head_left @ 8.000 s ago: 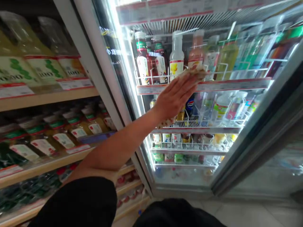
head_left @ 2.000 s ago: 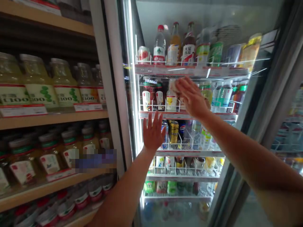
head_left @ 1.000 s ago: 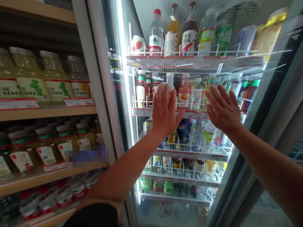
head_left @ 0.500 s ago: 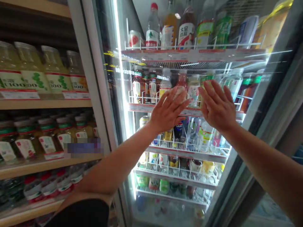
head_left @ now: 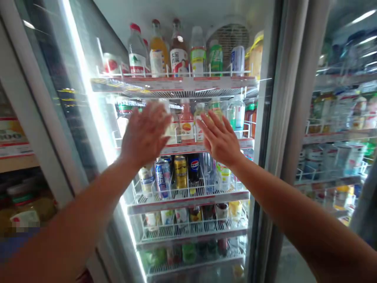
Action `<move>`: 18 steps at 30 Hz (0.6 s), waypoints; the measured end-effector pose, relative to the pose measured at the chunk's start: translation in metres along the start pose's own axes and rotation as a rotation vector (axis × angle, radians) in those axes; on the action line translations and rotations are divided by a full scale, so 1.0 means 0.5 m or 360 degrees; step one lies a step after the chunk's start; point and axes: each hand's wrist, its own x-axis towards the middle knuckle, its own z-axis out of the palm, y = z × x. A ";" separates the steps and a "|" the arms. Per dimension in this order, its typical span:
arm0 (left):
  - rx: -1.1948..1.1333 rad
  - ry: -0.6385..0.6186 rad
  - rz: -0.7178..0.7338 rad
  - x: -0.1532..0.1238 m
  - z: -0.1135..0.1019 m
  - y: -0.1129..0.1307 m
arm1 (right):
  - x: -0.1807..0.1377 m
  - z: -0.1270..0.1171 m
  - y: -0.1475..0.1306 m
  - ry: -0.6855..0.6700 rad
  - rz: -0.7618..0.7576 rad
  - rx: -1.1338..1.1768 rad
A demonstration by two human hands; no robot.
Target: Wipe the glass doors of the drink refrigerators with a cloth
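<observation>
I face a lit drinks fridge with a glass door (head_left: 88, 118). My left hand (head_left: 144, 135) lies flat against the glass, fingers stretched out and blurred by motion. A pale cloth (head_left: 168, 118) seems to show at its fingertips. My right hand (head_left: 220, 138) is pressed flat on the glass beside it, fingers spread, holding nothing. Behind the hands stands a row of bottles (head_left: 187, 124) on a wire shelf. Cans (head_left: 180, 173) stand on the shelf below.
More bottles (head_left: 176, 47) fill the top shelf. The door's grey frame (head_left: 277, 129) runs upright on the right, with a second glass-fronted fridge (head_left: 338, 129) beyond it. A wooden shelf (head_left: 17, 163) with drinks is at far left.
My view has swung right, so the fridge fills the frame and the wooden shelves have slid off to the left. My left hand has slid left across the glass; both hands stay flat on the door.
</observation>
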 end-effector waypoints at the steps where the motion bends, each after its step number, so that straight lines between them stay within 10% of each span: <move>1: 0.0033 0.0129 -0.0237 0.009 -0.004 -0.022 | 0.000 -0.002 0.000 -0.0018 0.0002 0.0002; 5: 0.0069 0.0464 -0.0770 0.029 -0.001 -0.036 | 0.000 -0.004 0.001 -0.0038 0.0005 0.0028; 10: -0.0048 -0.0041 0.0124 0.025 0.030 0.070 | -0.005 0.000 0.002 0.0015 0.0014 0.0083; 16: 0.0166 0.0379 -0.0779 0.042 0.015 0.018 | -0.008 0.002 0.003 0.0102 -0.0008 0.0126; 18: 0.0177 0.0300 -0.0656 0.031 0.016 0.036 | -0.009 0.002 0.003 0.0111 -0.0014 0.0136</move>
